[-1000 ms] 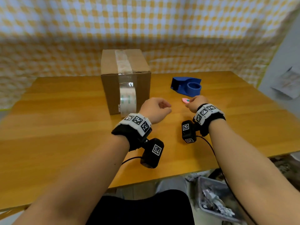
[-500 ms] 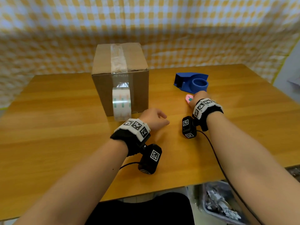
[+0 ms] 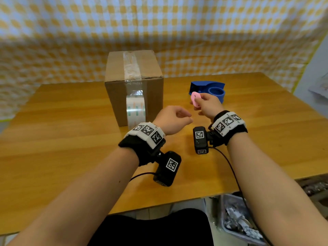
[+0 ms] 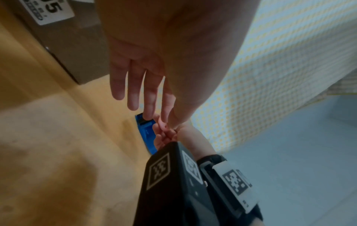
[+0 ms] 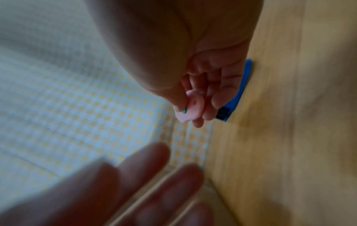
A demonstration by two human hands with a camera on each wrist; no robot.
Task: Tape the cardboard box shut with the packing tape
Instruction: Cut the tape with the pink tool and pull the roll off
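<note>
Brown corrugated cardboard box [image 3: 134, 86] stands upright on the wooden table [image 3: 53, 139] in the head view, flaps closed, a wrinkled clear tape strip [image 3: 131, 65] running along the top seam and over the front edge; the packing tape roll [image 3: 135, 111], clear with green and orange print, hangs against the box's front face, its lower edge at the table. Blue plastic tape dispenser [image 3: 209, 89] sits right of the box, well apart, partly hidden by the right hand [image 3: 206, 103], which is raised off the table and pinches a small flat pink cutter [image 3: 195, 99] between thumb and fingers. Left hand [image 3: 171, 118] hovers in front of the box's right corner, fingers loosely curled, holding nothing. Both wrists carry black bands with marker tags and camera pods. Yellow-white checked cloth [image 3: 159, 29] lines the wall behind. Grey bin [image 3: 237, 222] of crumpled scraps sits below the table's near edge at right. Left wrist view: left hand [image 4: 154, 53] fingers [image 4: 133, 91] straight, slightly spread, empty; box corner [image 4: 73, 45] with a white printed label [image 4: 48, 10] beside them; blue dispenser [image 4: 146, 131] and right hand [image 4: 166, 136] beyond the fingertips. Right wrist view, blurred: thumb and fingers [image 5: 218, 97] pinch the rounded pink cutter [image 5: 193, 105]; blue dispenser [image 5: 237, 94] behind; left hand's fingers [image 5: 144, 175] are spread in the foreground.
</note>
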